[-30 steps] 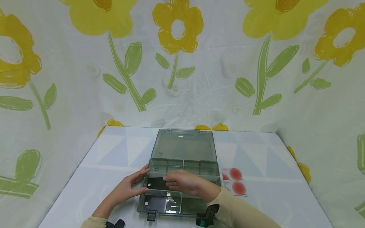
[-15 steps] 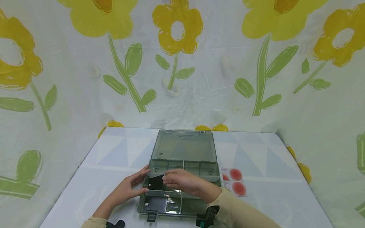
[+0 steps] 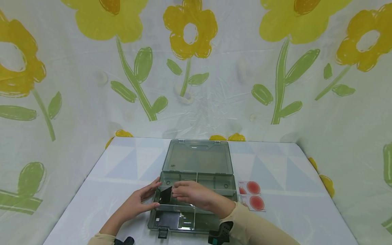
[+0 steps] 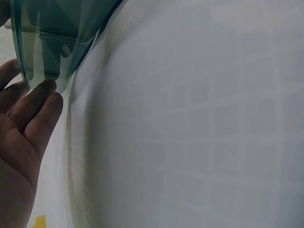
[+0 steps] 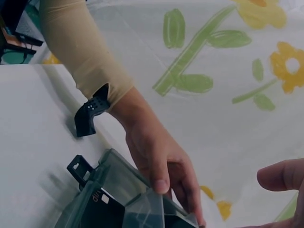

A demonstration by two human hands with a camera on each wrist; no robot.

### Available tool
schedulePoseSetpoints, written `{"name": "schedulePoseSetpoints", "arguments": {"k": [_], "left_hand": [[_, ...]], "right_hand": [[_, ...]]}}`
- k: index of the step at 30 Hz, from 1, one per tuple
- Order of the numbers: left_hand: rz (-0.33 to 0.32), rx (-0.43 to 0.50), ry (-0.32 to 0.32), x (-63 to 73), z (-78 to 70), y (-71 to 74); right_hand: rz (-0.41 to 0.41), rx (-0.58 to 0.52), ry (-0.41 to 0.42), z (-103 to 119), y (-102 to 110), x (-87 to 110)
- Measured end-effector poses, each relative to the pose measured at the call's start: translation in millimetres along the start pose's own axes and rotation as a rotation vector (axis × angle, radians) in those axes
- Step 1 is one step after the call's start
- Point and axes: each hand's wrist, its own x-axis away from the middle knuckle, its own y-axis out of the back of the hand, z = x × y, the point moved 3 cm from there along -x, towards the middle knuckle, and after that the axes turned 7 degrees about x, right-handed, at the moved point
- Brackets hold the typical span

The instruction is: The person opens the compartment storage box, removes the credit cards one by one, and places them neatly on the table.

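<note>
One translucent grey-green organizer box is lying on the white table, its lid hinging open away from the person. In the head view, a black card is tilting upward in the middle row's left compartment, and a second black card is lying in the near row's left compartment. Fingertips of the right hand are meeting the tilted card's right edge; whether they are pinching it, I cannot tell. The left hand is touching the box's left end, thumb and fingers spreading apart. Two red-circle cards (only the head view is showing them) are lying right of the box. The right wrist view is giving a closer look at the black front latch, but the frame edge is cutting off most of the right hand. The left wrist view is showing fingertips against the box's outer wall, its contents falling outside the frame.
</note>
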Motion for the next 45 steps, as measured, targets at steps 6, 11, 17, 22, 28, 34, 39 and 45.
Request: {"name": "schedulePoseSetpoints", "arguments": {"k": [6, 11, 17, 22, 28, 34, 39, 45], "left_hand": [[-0.003, -0.001, -0.001, -0.2, 1.2, -0.1], [-0.003, 0.002, 0.001, -0.1, 1.2, 0.1], [-0.002, -0.005, 0.006, 0.1, 1.5, 0.4], [0.003, -0.005, 0.008, 0.4, 2.0, 0.6], [0.004, 0.003, 0.013, 0.6, 1.1, 0.7], [0.004, 0.002, 0.022, 0.6, 0.0, 0.4], [0.005, 0.001, 0.016, 0.2, 1.1, 0.8], [0.004, 0.001, 0.011, -0.1, 2.2, 0.7]], "right_hand": [[-0.023, 0.022, 0.011, -7.0, 0.2, -6.4], [-0.074, 0.07, 0.013, -14.0, 0.2, -12.0], [-0.159, 0.168, 0.043, -24.5, -2.2, -22.7], [-0.218, 0.233, 0.061, -29.2, -6.1, -28.8], [-0.268, 0.269, 0.076, -29.5, -10.9, -32.4], [-0.299, 0.291, 0.081, -30.3, -11.9, -34.2], [-0.299, 0.272, 0.085, -30.3, -11.5, -34.8], [-0.289, 0.244, 0.08, -29.4, -10.6, -33.5]]}}
